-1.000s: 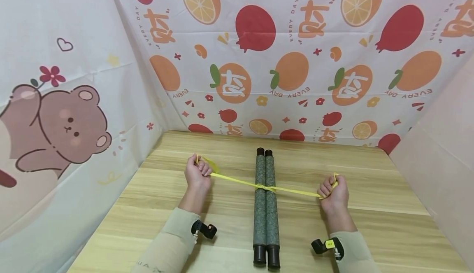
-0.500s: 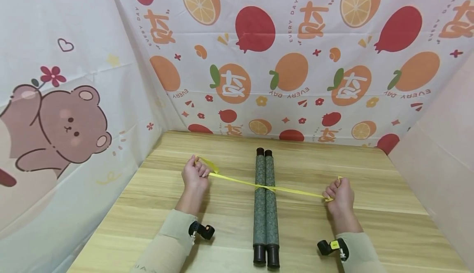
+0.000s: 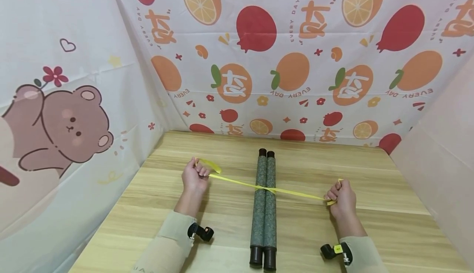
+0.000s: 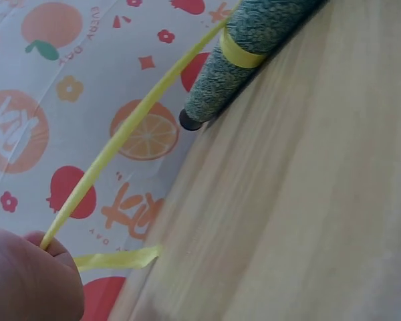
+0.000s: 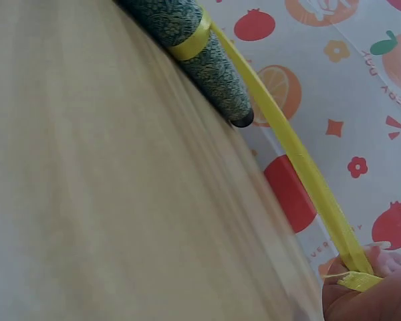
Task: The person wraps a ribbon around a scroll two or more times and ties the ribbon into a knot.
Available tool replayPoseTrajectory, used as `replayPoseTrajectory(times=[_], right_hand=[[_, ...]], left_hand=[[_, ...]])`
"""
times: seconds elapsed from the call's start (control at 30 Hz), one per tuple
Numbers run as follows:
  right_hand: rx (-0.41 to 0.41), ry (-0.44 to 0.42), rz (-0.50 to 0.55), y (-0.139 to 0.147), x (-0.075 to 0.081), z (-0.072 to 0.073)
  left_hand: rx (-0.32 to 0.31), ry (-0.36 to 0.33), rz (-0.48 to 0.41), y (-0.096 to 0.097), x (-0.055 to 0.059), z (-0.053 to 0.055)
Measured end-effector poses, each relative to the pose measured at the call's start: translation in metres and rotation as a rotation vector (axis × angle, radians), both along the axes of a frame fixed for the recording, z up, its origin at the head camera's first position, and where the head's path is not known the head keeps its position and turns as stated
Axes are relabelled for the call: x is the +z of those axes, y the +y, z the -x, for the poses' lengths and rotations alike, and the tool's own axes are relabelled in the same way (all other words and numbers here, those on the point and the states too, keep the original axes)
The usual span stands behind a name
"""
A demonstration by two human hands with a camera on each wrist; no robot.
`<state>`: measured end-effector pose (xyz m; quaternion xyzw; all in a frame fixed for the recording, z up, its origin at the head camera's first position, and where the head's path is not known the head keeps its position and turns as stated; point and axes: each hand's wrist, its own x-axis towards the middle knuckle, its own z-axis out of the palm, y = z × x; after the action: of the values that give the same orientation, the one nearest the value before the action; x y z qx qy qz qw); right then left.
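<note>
Two scrolls [image 3: 258, 213] in patterned green covers with dark end knobs lie side by side on the table. A yellow ribbon [image 3: 298, 193] circles them near the middle and crosses on top, its two ends drawn out tight to either side. My left hand [image 3: 194, 178] grips one end, and a loose tail hangs past it. In the right hand [image 3: 342, 199] the other end is held in curled fingers, with a short tail poking out. The left wrist view shows the ribbon [image 4: 110, 150] running straight from the fist up to the scrolls [image 4: 220, 73].
The wood-grain table [image 3: 155, 211] reaches back to a fruit-print cloth [image 3: 255, 71]. A bear-print cloth [image 3: 122, 79] hangs at the left and a pale cloth [image 3: 444, 149] at the right. Each wrist carries a small black camera [image 3: 203, 232].
The right hand has moved outward to the right and slightly nearer, pulling the ribbon longer. My left hand has shifted a little left. The near ends of the scrolls have swung slightly left.
</note>
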<state>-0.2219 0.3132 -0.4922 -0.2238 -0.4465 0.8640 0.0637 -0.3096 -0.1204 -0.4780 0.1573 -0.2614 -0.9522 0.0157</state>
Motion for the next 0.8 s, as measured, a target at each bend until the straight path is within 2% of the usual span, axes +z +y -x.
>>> replayPoseTrajectory(times=[0.13, 0.27, 0.37, 0.5, 0.8], right_hand=[[0.017, 0.015, 0.027, 0.0, 0.0, -0.002], [-0.011, 0.003, 0.02, 0.001, 0.001, -0.002], [-0.063, -0.02, -0.005, 0.006, 0.003, -0.003], [-0.145, -0.056, 0.015, 0.021, 0.006, -0.006], [-0.344, -0.084, 0.062, 0.064, 0.011, -0.016]], left_hand=[[0.003, -0.004, -0.005, 0.005, -0.001, -0.001], [0.01, -0.016, 0.004, 0.004, -0.001, 0.0], [0.011, -0.018, 0.024, -0.001, 0.0, 0.001], [0.028, -0.004, 0.019, -0.014, 0.004, 0.004], [0.125, -0.024, -0.114, -0.049, 0.019, 0.016]])
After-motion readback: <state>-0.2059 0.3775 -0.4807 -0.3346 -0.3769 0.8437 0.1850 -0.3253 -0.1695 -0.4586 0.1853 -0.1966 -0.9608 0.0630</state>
